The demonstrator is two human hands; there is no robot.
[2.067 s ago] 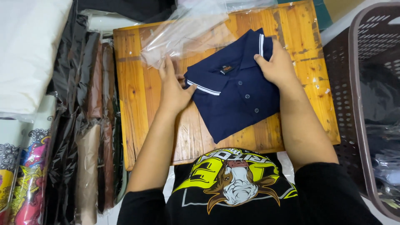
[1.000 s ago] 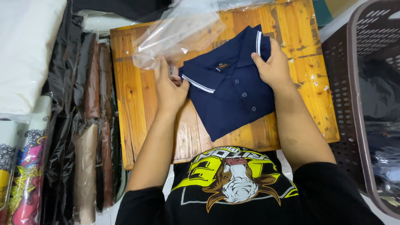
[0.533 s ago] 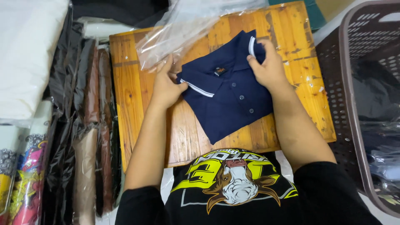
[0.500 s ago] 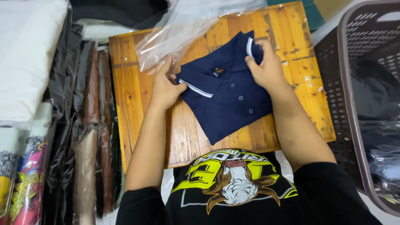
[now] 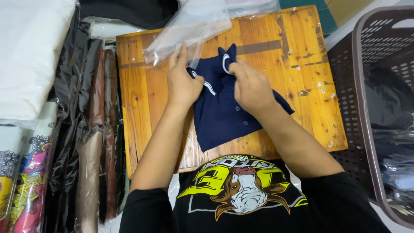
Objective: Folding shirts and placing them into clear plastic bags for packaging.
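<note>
Between both sets of fingers lies a folded navy polo shirt (image 5: 224, 116), flat on the wooden board (image 5: 302, 64). Left hand (image 5: 183, 84) presses on the shirt's left edge, fingers stretched out and loosely spread, their tips reaching up to the mouth of a clear plastic bag (image 5: 194, 26) just beyond them. Right hand (image 5: 252, 88) has its fingers curled, pinching the white-trimmed collar at the shirt's top. Off to the right of that hand stands a brown laundry basket (image 5: 358, 86); left of the other hand, bagged clothes (image 5: 86, 129) are stacked on edge.
</note>
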